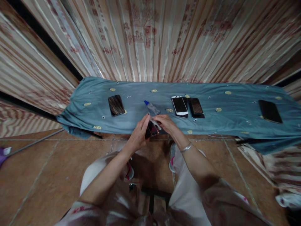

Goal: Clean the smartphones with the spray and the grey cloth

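My left hand (138, 135) grips a dark phone (151, 130) by its left edge, just in front of the blue cloth (211, 125). My right hand (166, 123) touches the phone's top right, with a small pale wipe or film (156, 122) pinched at its fingertips. A silver bangle (186, 147) circles my right wrist. A small clear bottle with a blue cap (151, 107) lies on the cloth just beyond my hands.
On the cloth lie a dark phone (116, 105) at the left, a white phone (179, 105) and a black phone (196, 107) side by side right of centre, and another dark phone (270, 111) far right. Striped curtains (150, 37) hang behind. Brown tiled floor (35, 175) lies below.
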The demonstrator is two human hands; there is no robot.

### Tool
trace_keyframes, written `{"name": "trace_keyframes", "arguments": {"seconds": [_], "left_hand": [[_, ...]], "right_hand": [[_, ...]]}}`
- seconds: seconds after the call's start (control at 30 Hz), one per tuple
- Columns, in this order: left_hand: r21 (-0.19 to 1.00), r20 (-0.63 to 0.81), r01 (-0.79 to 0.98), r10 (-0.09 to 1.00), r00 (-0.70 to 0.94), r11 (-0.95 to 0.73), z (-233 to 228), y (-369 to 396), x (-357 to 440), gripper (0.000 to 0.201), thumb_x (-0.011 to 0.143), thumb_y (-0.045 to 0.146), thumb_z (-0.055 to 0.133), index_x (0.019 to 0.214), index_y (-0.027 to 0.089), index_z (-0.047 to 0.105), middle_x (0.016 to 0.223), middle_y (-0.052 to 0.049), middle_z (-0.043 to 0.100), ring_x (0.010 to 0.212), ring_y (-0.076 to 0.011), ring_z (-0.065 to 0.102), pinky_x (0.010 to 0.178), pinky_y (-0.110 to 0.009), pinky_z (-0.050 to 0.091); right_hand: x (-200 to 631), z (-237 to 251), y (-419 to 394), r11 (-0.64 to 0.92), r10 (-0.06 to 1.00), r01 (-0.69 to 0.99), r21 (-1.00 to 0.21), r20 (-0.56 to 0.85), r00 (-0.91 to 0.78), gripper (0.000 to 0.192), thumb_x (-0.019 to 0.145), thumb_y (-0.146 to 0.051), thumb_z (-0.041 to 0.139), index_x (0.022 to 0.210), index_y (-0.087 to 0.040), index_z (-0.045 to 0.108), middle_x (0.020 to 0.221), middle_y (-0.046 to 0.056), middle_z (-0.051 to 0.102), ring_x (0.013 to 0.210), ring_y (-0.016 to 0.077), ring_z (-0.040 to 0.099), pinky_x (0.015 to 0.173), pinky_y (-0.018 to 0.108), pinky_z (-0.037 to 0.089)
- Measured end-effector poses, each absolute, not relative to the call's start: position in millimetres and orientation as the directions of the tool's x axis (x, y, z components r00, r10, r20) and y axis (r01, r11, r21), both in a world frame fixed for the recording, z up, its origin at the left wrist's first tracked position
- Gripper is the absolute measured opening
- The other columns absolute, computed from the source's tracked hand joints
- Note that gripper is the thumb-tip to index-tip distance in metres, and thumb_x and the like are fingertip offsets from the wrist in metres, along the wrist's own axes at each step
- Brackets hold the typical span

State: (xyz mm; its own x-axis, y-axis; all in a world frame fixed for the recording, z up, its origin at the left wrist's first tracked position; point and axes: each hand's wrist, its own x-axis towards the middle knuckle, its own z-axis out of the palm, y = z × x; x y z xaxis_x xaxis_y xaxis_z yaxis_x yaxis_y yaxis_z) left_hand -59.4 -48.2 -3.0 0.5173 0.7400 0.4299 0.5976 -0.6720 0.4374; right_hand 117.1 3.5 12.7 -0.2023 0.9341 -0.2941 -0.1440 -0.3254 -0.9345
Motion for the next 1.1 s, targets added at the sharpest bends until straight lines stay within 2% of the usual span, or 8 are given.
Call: {"name": "trace_keyframes", "arguments": {"seconds": [0.1, 0.27, 0.43, 0.77, 0.97, 1.1], "left_hand": [[0.477, 0.428, 0.601, 0.766, 0.479, -0.642, -4.7, -46.9, -60.4, 0.112, 0.071, 0.008, 0.069, 0.156, 0.019, -0.002, 0.153, -0.023, 0.035, 0.138, -0.0349, 0.040, 0.110, -0.053, 0.039], [0.533, 0.439, 0.590, 0.794, 0.420, -0.607, -7.2, -43.0, -63.9, 0.114, 0.067, 0.010, 0.071, 0.156, 0.018, 0.000, 0.148, -0.021, 0.041, 0.133, -0.0329, 0.046, 0.108, -0.049, 0.042], [0.559, 0.458, 0.582, 0.805, 0.377, -0.591, -3.8, -38.8, -68.9, 0.113, 0.069, 0.015, 0.072, 0.156, 0.017, -0.001, 0.137, -0.018, 0.051, 0.126, -0.0297, 0.051, 0.105, -0.046, 0.044], [0.621, 0.421, 0.579, 0.848, 0.322, -0.528, -1.8, -38.1, -68.2, 0.112, 0.069, 0.022, 0.075, 0.156, 0.017, 0.004, 0.135, -0.018, 0.054, 0.125, -0.0305, 0.052, 0.105, -0.046, 0.044], [0.664, 0.370, 0.577, 0.880, 0.299, -0.475, -0.8, -35.6, -72.3, 0.116, 0.067, 0.023, 0.077, 0.155, 0.014, 0.003, 0.138, -0.020, 0.051, 0.129, -0.0313, 0.050, 0.107, -0.046, 0.042], [0.649, 0.366, 0.595, 0.880, 0.302, -0.474, -1.0, -34.8, -72.9, 0.114, 0.068, 0.023, 0.076, 0.155, 0.014, 0.003, 0.139, -0.020, 0.050, 0.130, -0.0318, 0.048, 0.107, -0.047, 0.041]], "right_hand": [[118.2, 14.4, 4.0, -0.295, 0.939, -0.088, -0.951, -0.271, -0.212, 0.026, 0.055, -0.042, 0.071, 0.054, -0.017, 0.064, 0.045, -0.006, 0.049, 0.044, 0.0077, 0.039, 0.045, 0.024, 0.026], [118.4, 11.3, 4.1, -0.255, 0.950, -0.051, -0.966, -0.240, -0.200, 0.024, 0.055, -0.040, 0.071, 0.061, -0.016, 0.070, 0.052, -0.004, 0.057, 0.051, 0.0091, 0.046, 0.053, 0.023, 0.032], [119.2, 7.5, 2.5, -0.239, 0.946, -0.031, -0.971, -0.225, -0.233, 0.023, 0.056, -0.038, 0.071, 0.064, -0.016, 0.072, 0.057, -0.003, 0.062, 0.055, 0.0096, 0.048, 0.056, 0.023, 0.032], [117.8, 9.5, 0.5, -0.231, 0.953, -0.077, -0.970, -0.210, -0.218, 0.023, 0.056, -0.037, 0.075, 0.067, -0.018, 0.076, 0.063, -0.002, 0.068, 0.058, 0.0117, 0.054, 0.059, 0.024, 0.038], [116.2, 8.4, -0.8, -0.262, 0.948, -0.118, -0.958, -0.232, -0.216, 0.028, 0.053, -0.038, 0.079, 0.072, -0.018, 0.077, 0.064, -0.002, 0.069, 0.057, 0.0109, 0.054, 0.059, 0.024, 0.040], [113.6, 8.0, -3.6, -0.241, 0.951, -0.119, -0.963, -0.210, -0.225, 0.030, 0.056, -0.045, 0.080, 0.071, -0.019, 0.077, 0.061, -0.003, 0.067, 0.056, 0.0097, 0.053, 0.060, 0.024, 0.040]]}}
